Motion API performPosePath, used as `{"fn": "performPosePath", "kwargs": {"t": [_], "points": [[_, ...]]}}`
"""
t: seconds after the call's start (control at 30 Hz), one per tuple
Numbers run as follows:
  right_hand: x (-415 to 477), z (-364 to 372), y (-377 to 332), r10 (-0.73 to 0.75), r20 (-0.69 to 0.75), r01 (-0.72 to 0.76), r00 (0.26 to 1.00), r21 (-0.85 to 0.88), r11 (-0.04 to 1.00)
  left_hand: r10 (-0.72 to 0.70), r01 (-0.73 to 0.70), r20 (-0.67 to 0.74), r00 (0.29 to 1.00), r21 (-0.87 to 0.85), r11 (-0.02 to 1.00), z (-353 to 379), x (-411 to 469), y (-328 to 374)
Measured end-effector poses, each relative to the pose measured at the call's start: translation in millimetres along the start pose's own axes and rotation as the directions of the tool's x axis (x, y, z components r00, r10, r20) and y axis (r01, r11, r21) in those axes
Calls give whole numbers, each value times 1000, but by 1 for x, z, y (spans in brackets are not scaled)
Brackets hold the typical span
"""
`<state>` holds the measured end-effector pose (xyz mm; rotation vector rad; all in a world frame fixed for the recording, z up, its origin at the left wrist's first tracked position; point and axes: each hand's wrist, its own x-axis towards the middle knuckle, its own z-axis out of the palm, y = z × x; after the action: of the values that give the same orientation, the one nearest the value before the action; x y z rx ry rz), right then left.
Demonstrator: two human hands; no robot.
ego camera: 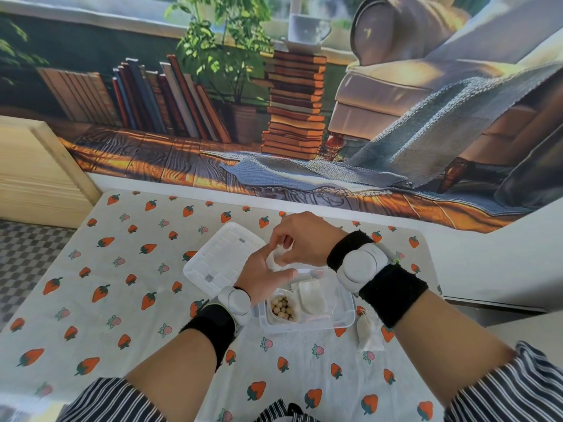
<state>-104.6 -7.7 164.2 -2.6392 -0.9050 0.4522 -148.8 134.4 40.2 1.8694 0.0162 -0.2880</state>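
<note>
Above a clear plastic box [344, 319], my left hand [262, 277] and my right hand [304, 239] meet on a small white cloth pouch [275, 258]. My left hand lies palm up under the pouch with its fingers around it. My right hand comes from above and pinches the pouch's top with curled fingers. Inside the box a small open bag of pale round beans [281, 306] sits at the left, with white empty pouches [312, 295] beside it. Most of the held pouch is hidden by my fingers.
The box's clear lid [213, 260] lies flat to the left of the box. Another white pouch [368, 332] rests on the strawberry-print tablecloth [122, 300] right of the box, partly under my right forearm. A wooden panel [33, 172] stands at the far left; a printed backdrop rises behind the table.
</note>
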Motion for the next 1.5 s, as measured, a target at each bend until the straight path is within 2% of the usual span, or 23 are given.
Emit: {"fn": "performPosePath", "kwargs": {"t": [0.13, 0.23, 0.27, 0.37, 0.43, 0.6, 0.67, 0.97, 1.2, 1.37, 1.5], "points": [[0, 3, 7, 25, -52, -22, 998, 53, 998, -10, 11, -9, 1000, 10, 1000, -3, 0, -6], [-2, 9, 15, 151, -96, -138, 984, 128, 982, -37, 39, -53, 998, 29, 999, -5, -4, -10], [-2, 14, 19, 197, -62, -189, 979, 108, 976, -38, 41, -65, 997, 49, 998, -6, -5, -12], [-2, 44, 28, 308, 190, -313, 932, -4, 950, -38, 46, -84, 996, 93, 995, -10, -9, -13], [1, 74, 31, 337, 325, -361, 884, 14, 932, -47, 56, -84, 995, 118, 991, -11, -10, -16], [10, 150, 36, 382, 437, -382, 814, -91, 919, -22, 43, -109, 994, 192, 980, -16, -10, -18], [9, 170, 38, 376, 430, -357, 821, -127, 925, -6, 29, -106, 994, 212, 977, -17, -10, -18], [20, 191, 40, 398, 328, -413, 857, -26, 911, -36, 52, -75, 997, 217, 975, -19, -4, -26], [22, 202, 39, 392, 419, -410, 819, -51, 911, -69, 78, -57, 996, 181, 980, -21, 3, -26], [18, 192, 28, 337, 345, -354, 876, -16, 935, -69, 74, -37, 997, 163, 984, -18, 5, -28], [16, 172, 30, 341, 370, -368, 864, 3, 930, -67, 74, -47, 997, 177, 981, -16, 5, -26]]}}
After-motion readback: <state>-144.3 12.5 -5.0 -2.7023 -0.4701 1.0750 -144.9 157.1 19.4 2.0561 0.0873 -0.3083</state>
